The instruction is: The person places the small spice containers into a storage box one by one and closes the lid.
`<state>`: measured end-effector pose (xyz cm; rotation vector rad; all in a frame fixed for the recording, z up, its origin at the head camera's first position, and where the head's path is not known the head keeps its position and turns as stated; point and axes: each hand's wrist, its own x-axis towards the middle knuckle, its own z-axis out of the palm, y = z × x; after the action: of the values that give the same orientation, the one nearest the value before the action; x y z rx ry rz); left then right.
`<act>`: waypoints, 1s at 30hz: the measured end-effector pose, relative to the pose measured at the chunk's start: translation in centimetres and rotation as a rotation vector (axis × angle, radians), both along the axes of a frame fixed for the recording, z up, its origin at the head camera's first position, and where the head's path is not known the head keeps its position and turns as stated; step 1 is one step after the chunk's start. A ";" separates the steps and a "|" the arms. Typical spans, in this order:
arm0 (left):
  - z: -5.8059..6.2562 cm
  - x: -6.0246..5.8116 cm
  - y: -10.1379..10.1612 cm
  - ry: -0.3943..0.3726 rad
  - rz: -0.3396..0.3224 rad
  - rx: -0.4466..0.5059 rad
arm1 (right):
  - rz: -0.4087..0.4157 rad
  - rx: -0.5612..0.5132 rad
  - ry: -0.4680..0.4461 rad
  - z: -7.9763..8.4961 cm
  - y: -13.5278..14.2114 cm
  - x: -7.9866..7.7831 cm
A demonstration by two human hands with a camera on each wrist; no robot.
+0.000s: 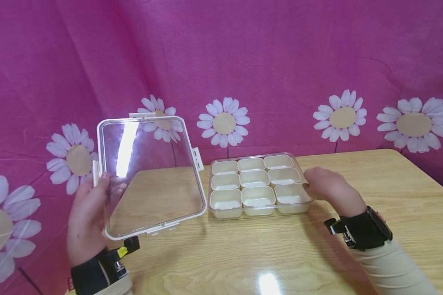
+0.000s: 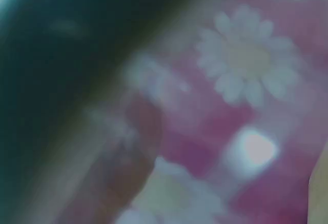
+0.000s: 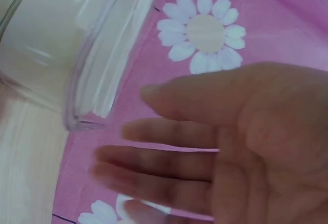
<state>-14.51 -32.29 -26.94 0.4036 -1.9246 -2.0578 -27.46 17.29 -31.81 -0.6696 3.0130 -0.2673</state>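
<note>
My left hand (image 1: 87, 217) holds a clear rectangular lid (image 1: 155, 180) by its left edge, thumb in front. The lid is tilted up above the table and has a white rim with white clip tabs. To its right, a clear box (image 1: 259, 212) stands on the table, holding several cream cups (image 1: 254, 178) in three rows, with nothing seen in them. My right hand (image 1: 328, 186) is beside the box's right side. In the right wrist view its fingers (image 3: 164, 157) are loosely extended, hold nothing and stand apart from the box. The left wrist view is too blurred to show the grip.
A light wooden table (image 1: 225, 254) lies under the box. Behind it hangs a magenta cloth (image 1: 266, 61) printed with white daisies. Black straps with small cameras (image 1: 365, 229) sit on both wrists.
</note>
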 end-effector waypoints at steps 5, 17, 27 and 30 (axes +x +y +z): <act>0.9 -1.1 2.6 0.106 0.092 0.110 | 0.114 -0.194 0.192 0.4 -1.1 0.4; -0.1 -4.1 14.3 0.395 0.115 0.511 | 0.357 -0.968 -0.351 0.3 -8.0 4.2; -3.1 -4.7 21.9 0.464 0.003 0.503 | 0.098 -1.680 -0.461 -0.5 -10.1 5.0; -3.5 -4.6 22.3 0.471 -0.043 0.486 | 0.078 -1.763 -0.446 0.4 -9.1 4.8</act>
<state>-19.14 -10.04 -30.41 -0.0322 -1.1724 -2.3731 -22.68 8.15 -31.42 -0.5071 1.5919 -2.5673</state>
